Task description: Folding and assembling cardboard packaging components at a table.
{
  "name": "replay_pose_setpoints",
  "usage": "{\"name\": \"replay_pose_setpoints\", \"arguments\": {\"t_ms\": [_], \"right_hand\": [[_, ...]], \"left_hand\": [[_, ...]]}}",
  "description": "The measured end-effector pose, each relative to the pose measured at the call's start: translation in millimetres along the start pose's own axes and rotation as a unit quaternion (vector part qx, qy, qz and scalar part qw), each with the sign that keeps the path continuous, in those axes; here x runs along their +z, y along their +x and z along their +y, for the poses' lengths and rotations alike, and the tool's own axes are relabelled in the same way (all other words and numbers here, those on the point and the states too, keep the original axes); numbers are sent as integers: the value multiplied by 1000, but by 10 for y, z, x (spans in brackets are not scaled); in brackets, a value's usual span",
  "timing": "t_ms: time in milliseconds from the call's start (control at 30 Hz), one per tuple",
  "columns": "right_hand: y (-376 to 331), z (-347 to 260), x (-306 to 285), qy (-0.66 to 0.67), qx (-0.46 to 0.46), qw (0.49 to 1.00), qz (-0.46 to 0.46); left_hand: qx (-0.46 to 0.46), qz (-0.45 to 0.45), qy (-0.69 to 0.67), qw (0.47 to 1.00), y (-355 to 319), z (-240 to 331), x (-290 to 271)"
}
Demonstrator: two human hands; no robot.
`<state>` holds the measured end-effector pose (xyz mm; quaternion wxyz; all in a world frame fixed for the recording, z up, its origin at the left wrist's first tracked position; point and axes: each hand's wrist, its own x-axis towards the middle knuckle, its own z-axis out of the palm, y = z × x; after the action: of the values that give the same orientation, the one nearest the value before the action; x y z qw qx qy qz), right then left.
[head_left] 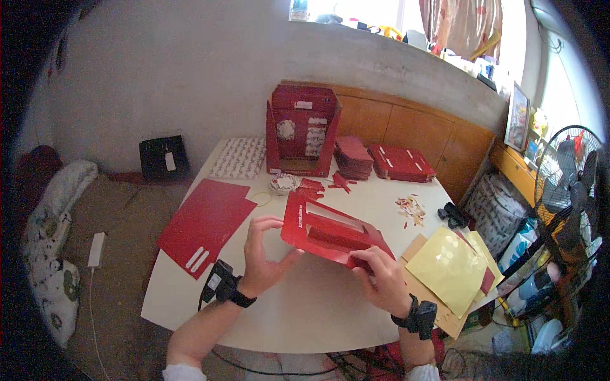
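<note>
A red cardboard piece [330, 239] with a cut-out window and a folded inner strip is held tilted above the near middle of the table. My left hand [264, 257] is at its left end, index finger and thumb spread around the corner and touching the edges. At the lower right edge, my right hand [381, 279] pinches the cardboard between thumb and fingers. A larger flat red sheet [206, 222] with two white slots lies left of my left hand. Beyond the held piece are loose red cardboard scraps [311, 188].
An upright red box [302, 152] stands at the back, beside a patterned white sheet [240, 159]. Further right are a red card stack [353, 159] and stacked flat red pieces [402, 164]. Small scraps [410, 209], black clips [452, 216] and yellow sheets [448, 270] lie right; a fan [569, 184] stands beyond.
</note>
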<state>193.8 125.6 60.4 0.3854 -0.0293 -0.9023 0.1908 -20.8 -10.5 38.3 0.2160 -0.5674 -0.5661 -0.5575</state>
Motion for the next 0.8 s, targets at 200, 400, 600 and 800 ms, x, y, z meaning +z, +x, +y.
{"name": "replay_pose_setpoints", "arguments": {"t_ms": [200, 400, 600, 800], "right_hand": [[29, -23, -22, -4, -13, 1000, 8], [21, 2, 13, -57, -27, 998, -12], [88, 3, 221, -253, -201, 945, 42], [146, -81, 344, -299, -254, 918, 51]], "left_hand": [[-126, -35, -213, 968, -102, -105, 28], [-118, -98, -223, 963, -144, -9, 31], [-282, -54, -292, 912, -268, 129, 115], [-312, -20, -371, 875, -270, 310, 143]]}}
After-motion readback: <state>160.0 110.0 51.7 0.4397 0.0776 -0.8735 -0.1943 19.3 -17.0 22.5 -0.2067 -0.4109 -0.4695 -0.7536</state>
